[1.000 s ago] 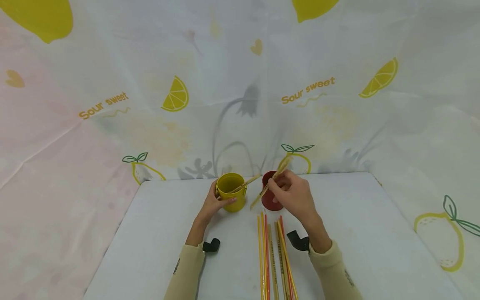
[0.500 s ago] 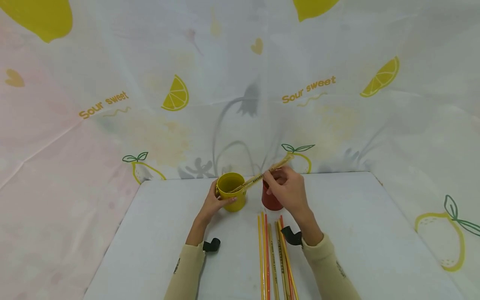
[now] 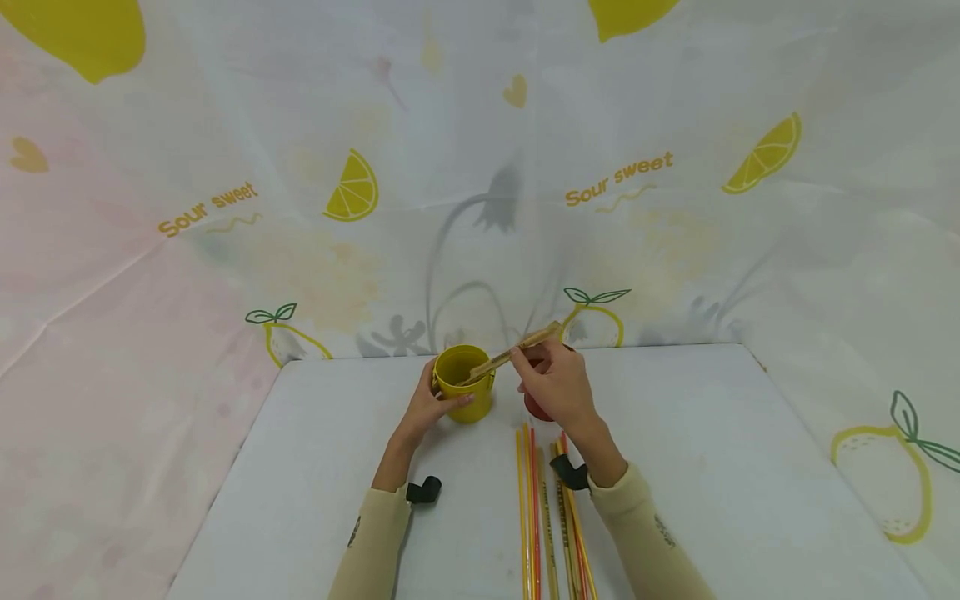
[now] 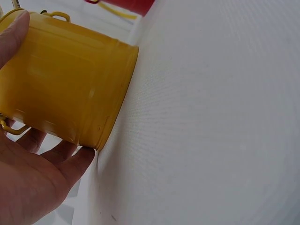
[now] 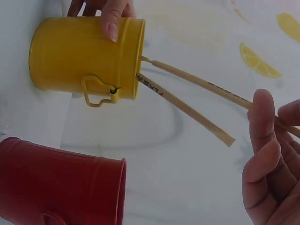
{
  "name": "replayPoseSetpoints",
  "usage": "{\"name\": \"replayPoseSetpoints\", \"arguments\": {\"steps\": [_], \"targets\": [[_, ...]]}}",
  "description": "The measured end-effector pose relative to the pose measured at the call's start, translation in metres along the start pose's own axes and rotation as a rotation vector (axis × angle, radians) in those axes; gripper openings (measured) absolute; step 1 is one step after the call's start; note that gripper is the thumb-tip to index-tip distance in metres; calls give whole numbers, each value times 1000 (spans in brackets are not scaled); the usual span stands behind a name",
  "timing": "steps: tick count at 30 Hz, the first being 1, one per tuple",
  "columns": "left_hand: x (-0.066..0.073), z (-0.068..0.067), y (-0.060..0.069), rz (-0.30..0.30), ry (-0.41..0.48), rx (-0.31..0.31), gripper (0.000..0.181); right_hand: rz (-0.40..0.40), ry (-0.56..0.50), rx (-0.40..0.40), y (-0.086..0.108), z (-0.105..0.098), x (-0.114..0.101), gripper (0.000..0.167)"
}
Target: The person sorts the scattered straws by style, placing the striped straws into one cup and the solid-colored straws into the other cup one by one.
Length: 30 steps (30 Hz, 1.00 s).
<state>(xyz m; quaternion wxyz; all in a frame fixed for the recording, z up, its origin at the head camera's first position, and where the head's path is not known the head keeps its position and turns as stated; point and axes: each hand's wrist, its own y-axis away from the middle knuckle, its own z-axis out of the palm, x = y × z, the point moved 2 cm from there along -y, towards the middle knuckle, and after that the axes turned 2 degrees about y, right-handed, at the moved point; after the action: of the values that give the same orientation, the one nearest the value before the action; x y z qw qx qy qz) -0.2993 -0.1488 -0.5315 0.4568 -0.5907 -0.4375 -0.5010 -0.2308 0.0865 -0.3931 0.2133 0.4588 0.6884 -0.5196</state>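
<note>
My left hand (image 3: 422, 410) grips a small yellow metal bucket (image 3: 472, 410) by its side, thumb across the front. The bucket stands on the table with its handle loops showing in both wrist views. My right hand (image 3: 564, 390) pinches a long tan stick with printed lettering (image 5: 206, 85), held slanting. Its lower end is at the yellow bucket's mouth. A second tan printed stick (image 5: 187, 108) leans out of that bucket. Behind my right hand, partly hidden, stands a red bucket (image 5: 61, 183).
A bundle of thin sticks (image 3: 534, 508), yellow, red and tan, lies on the white table (image 3: 300, 483) between my forearms. A lemon-printed cloth (image 3: 465, 208) hangs behind the table's back edge. Dark camera mounts (image 3: 425, 490) sit at both wrists.
My right hand has moved left from the red bucket toward the yellow one, and its stick has swung flatter, its end reaching the yellow bucket. My left hand has stayed in place.
</note>
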Motion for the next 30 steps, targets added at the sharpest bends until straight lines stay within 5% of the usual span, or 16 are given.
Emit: {"name": "replayPoseSetpoints", "arguments": {"steps": [23,30], "targets": [[1,1,1,-1,11,-6,88,175,253,-203,1,45,29,22],[4,1,0,-27,16,-34,91,193,257,-239,3,55,35,25]]}}
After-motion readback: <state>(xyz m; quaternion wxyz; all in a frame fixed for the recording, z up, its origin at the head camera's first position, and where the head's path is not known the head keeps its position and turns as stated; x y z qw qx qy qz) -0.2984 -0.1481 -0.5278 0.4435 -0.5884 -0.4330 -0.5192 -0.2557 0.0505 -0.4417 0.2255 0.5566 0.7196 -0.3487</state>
